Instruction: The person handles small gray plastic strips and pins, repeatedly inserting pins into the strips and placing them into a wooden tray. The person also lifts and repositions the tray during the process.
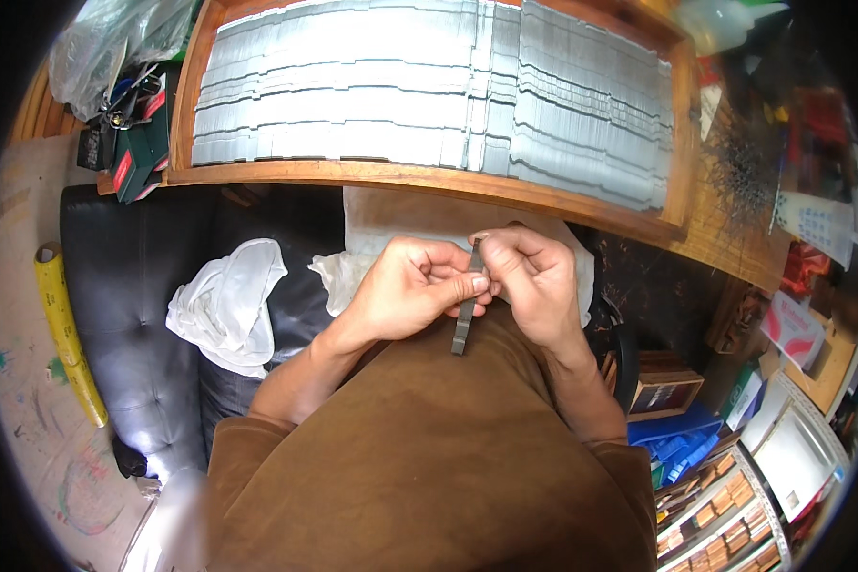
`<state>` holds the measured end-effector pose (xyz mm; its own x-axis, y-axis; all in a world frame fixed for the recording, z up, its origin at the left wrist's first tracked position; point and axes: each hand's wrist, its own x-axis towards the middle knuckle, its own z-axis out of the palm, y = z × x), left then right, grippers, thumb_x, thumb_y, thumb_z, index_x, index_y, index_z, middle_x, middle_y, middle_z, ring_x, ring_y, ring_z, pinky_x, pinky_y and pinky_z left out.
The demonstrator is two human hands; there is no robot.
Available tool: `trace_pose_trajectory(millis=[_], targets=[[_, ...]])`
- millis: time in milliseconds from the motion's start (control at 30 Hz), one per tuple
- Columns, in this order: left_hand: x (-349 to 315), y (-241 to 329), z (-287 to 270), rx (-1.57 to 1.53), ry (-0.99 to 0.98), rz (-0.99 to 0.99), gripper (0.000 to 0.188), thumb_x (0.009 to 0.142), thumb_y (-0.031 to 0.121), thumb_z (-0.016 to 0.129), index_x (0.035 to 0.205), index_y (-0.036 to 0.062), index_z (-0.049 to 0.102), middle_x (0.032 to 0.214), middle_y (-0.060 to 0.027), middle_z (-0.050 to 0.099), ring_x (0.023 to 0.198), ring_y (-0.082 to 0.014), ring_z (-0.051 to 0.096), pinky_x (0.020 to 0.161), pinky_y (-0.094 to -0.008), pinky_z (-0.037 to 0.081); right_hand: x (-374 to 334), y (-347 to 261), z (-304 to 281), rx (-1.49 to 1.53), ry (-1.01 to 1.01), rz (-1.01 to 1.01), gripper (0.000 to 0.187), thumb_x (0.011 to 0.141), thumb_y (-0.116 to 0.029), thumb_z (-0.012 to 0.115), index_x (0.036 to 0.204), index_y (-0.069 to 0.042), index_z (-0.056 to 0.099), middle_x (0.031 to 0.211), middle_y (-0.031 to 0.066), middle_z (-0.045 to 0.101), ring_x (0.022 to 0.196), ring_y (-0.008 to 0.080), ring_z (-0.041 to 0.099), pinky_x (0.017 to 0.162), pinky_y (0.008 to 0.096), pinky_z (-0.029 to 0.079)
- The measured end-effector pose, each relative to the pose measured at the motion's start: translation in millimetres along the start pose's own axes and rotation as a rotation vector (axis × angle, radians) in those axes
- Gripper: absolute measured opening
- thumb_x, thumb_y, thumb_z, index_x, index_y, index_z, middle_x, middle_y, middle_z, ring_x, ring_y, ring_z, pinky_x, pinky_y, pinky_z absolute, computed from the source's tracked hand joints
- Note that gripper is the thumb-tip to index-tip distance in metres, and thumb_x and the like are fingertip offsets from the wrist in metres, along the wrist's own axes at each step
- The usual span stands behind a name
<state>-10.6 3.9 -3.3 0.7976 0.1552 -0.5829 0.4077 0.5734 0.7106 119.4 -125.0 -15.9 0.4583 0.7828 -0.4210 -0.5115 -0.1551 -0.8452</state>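
A narrow dark grey metal strip (461, 334) with stepped, notched edges is held upright between my two hands, above my brown-clothed lap. My left hand (400, 286) pinches its middle between thumb and curled fingers. At its upper end, my right hand (541, 286) closes thumb and forefinger on the strip. Just beyond the hands stands a shallow wooden tray (353, 173). Inside it, many thin grey metal strips (353, 105) are packed tightly side by side in rows, their stepped edges forming wavy lines. Pale cloth or paper (381, 214) lies under the tray's near side.
Left of me, a crumpled white cloth (229, 310) lies on a black tufted seat (129, 315), with a yellow tube (67, 334) beyond. Dark green boxes (138, 157) adjoin the tray. Dark thin pins (742, 181) cover the bench at right. Lower right, a rack (767, 515) holds wooden blocks.
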Motion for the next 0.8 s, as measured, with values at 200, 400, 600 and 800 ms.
trace_pose_trajectory(millis=[200,400,600,800], targets=[[18.8,20.5,-8.3,0.03,0.023,-0.056,0.018,0.098,0.015,0.066,0.1,-0.0032,0.069,0.087,-0.0064,0.074,0.078,-0.0096,0.07,0.063,-0.0202,0.053,4.0,3.5,-4.0,0.112,-0.046,0.021,0.023,0.097,-0.007,0.066,0.114,0.008,0.066,0.087,0.0072,0.068,0.069,0.0081,0.061,0.06,0.0217,0.051],[22.9,15.9,-6.8,0.145,0.018,0.115,0.019,0.096,0.016,0.069,0.097,-0.0032,0.07,0.085,-0.0069,0.074,0.076,-0.0133,0.071,0.061,-0.0243,0.053,6.1,-10.4,4.5,0.111,0.021,0.019,0.021,0.095,-0.005,0.068,0.111,0.009,0.067,0.086,0.0053,0.066,0.071,0.0071,0.06,0.061,0.0209,0.051],[-1.3,24.5,11.8,0.709,0.071,1.017,0.025,0.077,-0.008,0.07,0.101,-0.0016,0.071,0.088,-0.0139,0.072,0.07,-0.0291,0.069,0.064,-0.0357,0.056,-22.9,-61.4,10.2,-0.645,-0.026,-0.777,0.025,0.076,0.002,0.083,0.099,-0.001,0.074,0.084,0.007,0.062,0.071,0.0151,0.059,0.061,0.0251,0.047],[6.6,81.0,21.8,0.879,0.143,1.244,0.032,0.072,-0.012,0.067,0.102,-0.0006,0.07,0.091,-0.0133,0.072,0.08,-0.0288,0.072,0.07,-0.0331,0.057,-2.7,-108.5,22.9,-0.715,0.001,-1.07,0.018,0.075,0.0,0.083,0.089,-0.001,0.073,0.08,0.0076,0.063,0.068,0.0159,0.058,0.058,0.0259,0.046]])
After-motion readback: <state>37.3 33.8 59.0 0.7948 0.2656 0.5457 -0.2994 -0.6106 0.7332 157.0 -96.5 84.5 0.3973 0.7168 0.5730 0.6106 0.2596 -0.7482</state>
